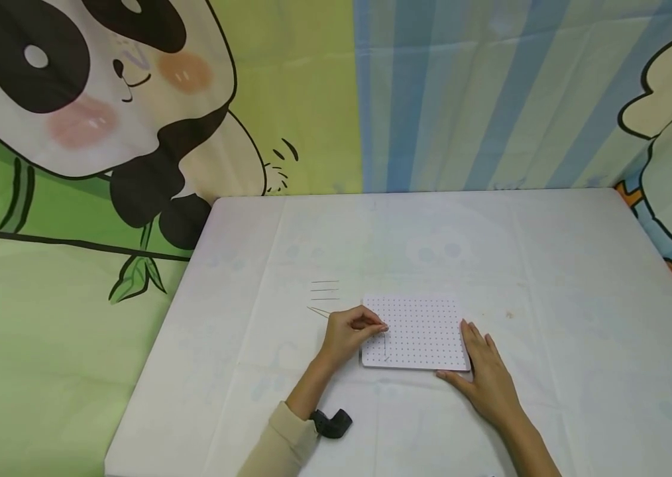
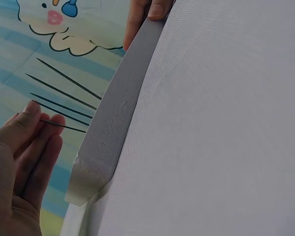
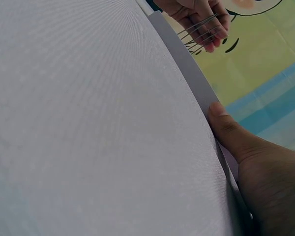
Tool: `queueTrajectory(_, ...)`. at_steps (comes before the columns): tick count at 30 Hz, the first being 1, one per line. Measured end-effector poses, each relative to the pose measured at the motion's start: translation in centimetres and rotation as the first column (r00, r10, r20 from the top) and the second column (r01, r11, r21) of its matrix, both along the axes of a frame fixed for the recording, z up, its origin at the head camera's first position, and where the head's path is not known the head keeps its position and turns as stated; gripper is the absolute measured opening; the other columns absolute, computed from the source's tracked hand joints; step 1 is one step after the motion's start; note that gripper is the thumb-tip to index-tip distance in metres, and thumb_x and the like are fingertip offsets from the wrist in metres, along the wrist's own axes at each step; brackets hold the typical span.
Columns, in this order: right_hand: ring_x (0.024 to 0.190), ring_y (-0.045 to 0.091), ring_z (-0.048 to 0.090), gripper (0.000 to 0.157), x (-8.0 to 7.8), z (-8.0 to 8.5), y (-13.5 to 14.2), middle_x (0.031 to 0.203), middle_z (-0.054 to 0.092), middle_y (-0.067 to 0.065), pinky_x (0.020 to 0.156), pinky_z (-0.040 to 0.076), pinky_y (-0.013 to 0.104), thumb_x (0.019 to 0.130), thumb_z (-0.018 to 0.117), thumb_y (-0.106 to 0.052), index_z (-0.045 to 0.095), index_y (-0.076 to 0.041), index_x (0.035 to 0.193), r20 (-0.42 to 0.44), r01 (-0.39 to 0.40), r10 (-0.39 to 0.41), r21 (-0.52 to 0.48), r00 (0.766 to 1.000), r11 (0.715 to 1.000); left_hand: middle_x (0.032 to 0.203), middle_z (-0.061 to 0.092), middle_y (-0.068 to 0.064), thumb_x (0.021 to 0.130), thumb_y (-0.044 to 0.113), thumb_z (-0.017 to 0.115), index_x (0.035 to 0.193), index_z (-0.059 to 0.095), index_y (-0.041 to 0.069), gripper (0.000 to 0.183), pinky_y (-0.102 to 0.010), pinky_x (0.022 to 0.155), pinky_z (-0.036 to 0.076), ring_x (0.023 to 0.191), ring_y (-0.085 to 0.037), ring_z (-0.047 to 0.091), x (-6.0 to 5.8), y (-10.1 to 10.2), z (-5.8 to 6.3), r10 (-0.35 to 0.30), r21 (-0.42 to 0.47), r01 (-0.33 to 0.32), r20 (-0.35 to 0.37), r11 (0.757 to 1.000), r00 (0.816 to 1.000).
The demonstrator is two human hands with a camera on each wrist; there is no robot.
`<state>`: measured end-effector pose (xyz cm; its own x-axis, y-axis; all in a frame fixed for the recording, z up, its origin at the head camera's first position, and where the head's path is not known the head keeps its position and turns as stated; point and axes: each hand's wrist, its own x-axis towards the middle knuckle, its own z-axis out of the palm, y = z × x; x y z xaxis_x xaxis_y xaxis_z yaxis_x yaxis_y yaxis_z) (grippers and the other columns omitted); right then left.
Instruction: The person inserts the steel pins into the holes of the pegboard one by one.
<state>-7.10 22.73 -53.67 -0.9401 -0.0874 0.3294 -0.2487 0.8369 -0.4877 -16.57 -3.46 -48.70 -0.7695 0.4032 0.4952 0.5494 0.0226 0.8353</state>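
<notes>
A white board with a grid of small holes point(image 1: 416, 331) lies flat on the table. Several thin metal needles point(image 2: 64, 92) stand up from it near its left side. My left hand point(image 1: 352, 331) is over that side, pinching one needle point(image 2: 71, 128) near its top between thumb and fingertips. At the near right corner rests my right hand point(image 1: 491, 384), its fingers straight along the right edge. The right thumb point(image 3: 226, 123) presses against the board's near side.
Left of the board, a few more thin needles point(image 1: 325, 289) lie in a row on the white table point(image 1: 240, 397). Two others point(image 1: 318, 310) lie closer to my left hand. A black wrist camera point(image 1: 333, 424) sits at the left cuff. A cartoon-printed curtain point(image 1: 312, 99) hangs behind the table.
</notes>
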Motion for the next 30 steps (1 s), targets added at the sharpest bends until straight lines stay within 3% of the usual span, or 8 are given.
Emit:
queueTrajectory(8,0.132,0.036,0.026,0.103,0.1,0.1,0.1,0.143,0.029,0.024,0.111,0.008,0.039,0.069,0.078,-0.043,0.022,0.002,0.144,0.010,0.002,-0.002,0.003,1.000,1.000,0.075,0.068,-0.012,0.075,-0.004,0.073,0.078,0.065,-0.003,0.008,-0.022,0.062,0.053,0.067,-0.015,0.066,0.4,0.2,0.4,0.000,-0.119,-0.005,-0.038,0.993,0.999)
queueTrajectory(15,0.133,0.035,0.025,0.103,0.0,0.4,0.2,0.144,0.029,0.023,0.111,0.008,0.040,0.070,0.078,-0.042,0.021,0.002,0.144,0.006,0.007,-0.007,0.002,1.000,1.000,0.074,0.067,-0.011,0.075,-0.005,0.072,0.076,0.065,-0.001,0.009,-0.021,0.062,0.051,0.066,-0.015,0.063,0.2,0.3,1.3,-0.027,-0.174,0.011,-0.090,0.985,0.996)
queueTrajectory(19,0.133,0.035,0.025,0.103,0.1,0.3,0.3,0.144,0.029,0.023,0.111,0.007,0.040,0.070,0.077,-0.042,0.022,0.002,0.144,0.006,0.006,-0.006,-0.007,1.000,1.000,0.073,0.067,-0.010,0.075,-0.005,0.073,0.074,0.063,0.000,0.011,-0.017,0.060,0.049,0.064,-0.016,0.061,0.0,0.4,1.1,-0.056,-0.190,0.034,-0.115,0.981,0.992)
queueTrajectory(27,0.132,0.036,0.027,0.102,0.0,0.3,0.0,0.142,0.030,0.025,0.111,0.008,0.040,0.070,0.077,-0.044,0.024,0.002,0.144,0.012,0.003,-0.003,-0.021,1.000,1.000,0.072,0.066,-0.001,0.076,0.004,0.075,0.070,0.060,0.009,0.017,-0.014,0.057,0.046,0.062,-0.006,0.057,-1.4,0.0,-2.9,-0.051,-0.197,0.019,-0.160,0.980,0.986)
queueTrajectory(30,0.132,0.036,0.027,0.103,0.0,0.2,0.0,0.142,0.030,0.025,0.111,0.007,0.039,0.070,0.077,-0.045,0.023,0.002,0.144,0.012,0.005,-0.005,-0.013,1.000,1.000,0.075,0.067,0.000,0.079,0.008,0.074,0.073,0.061,0.010,0.013,-0.016,0.060,0.048,0.067,-0.003,0.058,-1.6,-0.1,-3.4,-0.067,-0.191,0.039,-0.144,0.981,0.987)
